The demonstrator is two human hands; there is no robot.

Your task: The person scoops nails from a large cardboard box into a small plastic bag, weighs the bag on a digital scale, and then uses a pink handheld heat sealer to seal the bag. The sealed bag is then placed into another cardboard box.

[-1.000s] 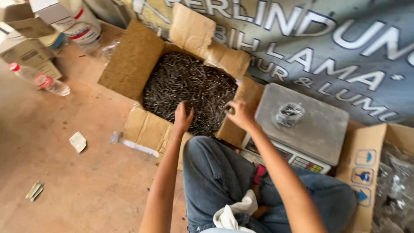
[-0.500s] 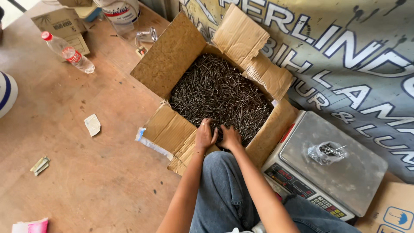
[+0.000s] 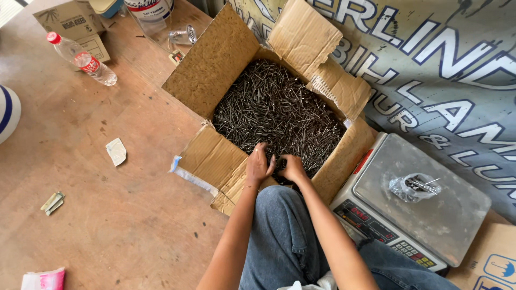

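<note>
Head view: we have both hands dug into the heap of dark steel nails [image 3: 277,115] in the open brown cardboard box [image 3: 215,59]. Our left hand [image 3: 258,165] and right hand [image 3: 293,167] curl together at the box's near edge, gathering a handful. Next, we judge, comes a firm lift toward the grey scale [image 3: 457,225] right of the box.

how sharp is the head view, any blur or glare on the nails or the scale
Head view: evenly lit with soft shadows, mostly sharp; nails resolve individually; both hands crisp; dull sheen, no harsh glare, on the scale; its clear bag glints slightly.
</note>
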